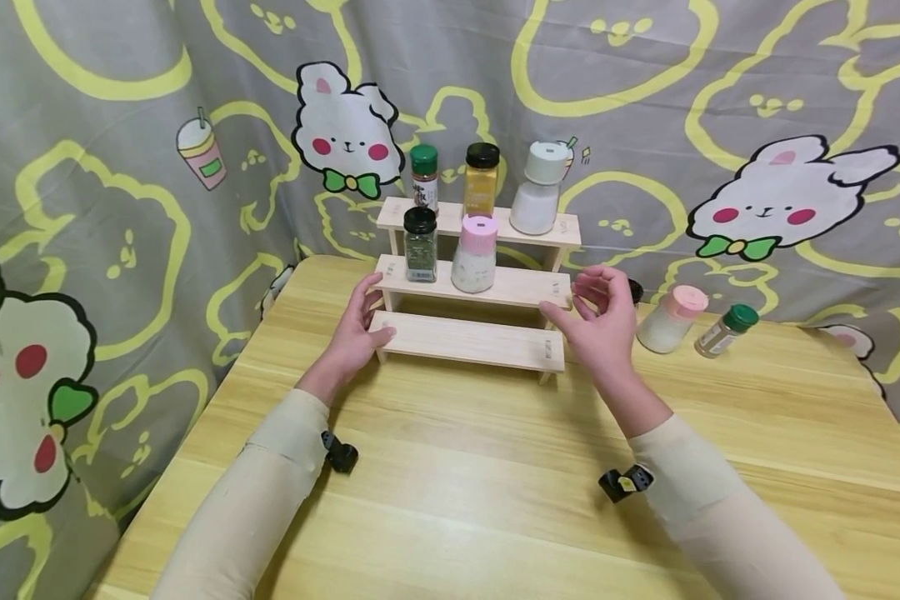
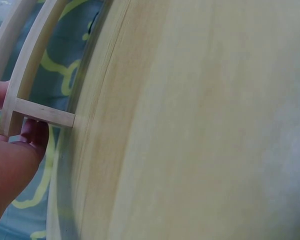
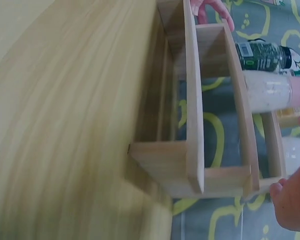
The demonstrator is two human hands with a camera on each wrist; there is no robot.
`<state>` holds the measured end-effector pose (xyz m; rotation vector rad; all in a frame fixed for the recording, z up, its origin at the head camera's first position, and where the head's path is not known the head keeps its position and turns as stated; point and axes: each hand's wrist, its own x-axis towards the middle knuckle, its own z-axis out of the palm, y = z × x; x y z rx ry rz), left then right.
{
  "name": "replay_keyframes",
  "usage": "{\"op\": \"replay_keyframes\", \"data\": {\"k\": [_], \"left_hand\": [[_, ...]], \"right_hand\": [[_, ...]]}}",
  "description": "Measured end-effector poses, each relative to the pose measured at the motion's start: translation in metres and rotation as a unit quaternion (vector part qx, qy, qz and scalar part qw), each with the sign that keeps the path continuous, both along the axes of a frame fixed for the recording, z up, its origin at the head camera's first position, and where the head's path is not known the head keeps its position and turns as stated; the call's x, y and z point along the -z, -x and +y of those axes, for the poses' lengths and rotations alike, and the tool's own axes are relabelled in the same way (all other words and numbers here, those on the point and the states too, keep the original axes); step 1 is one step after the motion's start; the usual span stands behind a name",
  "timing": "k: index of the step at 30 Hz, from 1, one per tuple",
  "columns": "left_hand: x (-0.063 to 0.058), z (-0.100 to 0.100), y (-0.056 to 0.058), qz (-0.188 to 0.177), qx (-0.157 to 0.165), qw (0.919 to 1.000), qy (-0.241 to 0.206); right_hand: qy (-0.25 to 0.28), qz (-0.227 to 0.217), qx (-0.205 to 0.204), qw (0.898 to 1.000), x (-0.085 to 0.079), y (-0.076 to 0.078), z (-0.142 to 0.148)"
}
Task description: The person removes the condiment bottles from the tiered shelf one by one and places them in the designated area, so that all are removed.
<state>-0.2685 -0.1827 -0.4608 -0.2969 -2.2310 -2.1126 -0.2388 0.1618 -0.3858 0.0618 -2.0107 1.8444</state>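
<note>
A three-tier wooden shelf rack (image 1: 468, 342) stands on the table. My left hand (image 1: 354, 337) grips its left end, thumb over the lowest board and fingers behind the side; the left wrist view shows the fingers (image 2: 35, 135) round the wood. At the other end is my right hand (image 1: 603, 325), its thumb tip right at the middle board's edge and its loosely bent fingers raised beside the rack. On the middle board stand a black-capped herb jar (image 1: 421, 248) and a pink-capped shaker (image 1: 475, 258). The lowest board bears nothing.
The top board holds a green-capped bottle (image 1: 424, 179), a black-capped yellow spice jar (image 1: 481, 185) and a white-capped shaker (image 1: 536, 196). Right of the rack stand a pink-capped shaker (image 1: 671, 321), a green-capped jar (image 1: 725, 332) and a partly hidden black cap (image 1: 635, 291). A patterned curtain (image 1: 450, 50) hangs behind.
</note>
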Motion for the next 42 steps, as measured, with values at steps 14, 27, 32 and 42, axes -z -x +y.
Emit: {"op": "replay_keyframes", "data": {"k": [14,27,32,42], "left_hand": [[0.0,-0.001,0.0,-0.003,0.001,1.0,0.001],[0.001,-0.001,0.001,0.01,0.004,0.9999,-0.004],[0.001,-0.001,0.002,0.012,0.003,0.9999,-0.003],[0.002,-0.002,0.002,0.01,0.006,0.9999,-0.004]], "right_hand": [[-0.008,-0.001,-0.04,0.999,-0.008,0.02,-0.043],[-0.041,-0.021,-0.036,0.998,-0.01,0.038,-0.068],[-0.054,-0.027,-0.042,0.997,-0.013,0.045,-0.078],[-0.069,-0.039,-0.034,0.996,-0.012,0.054,-0.094]]}}
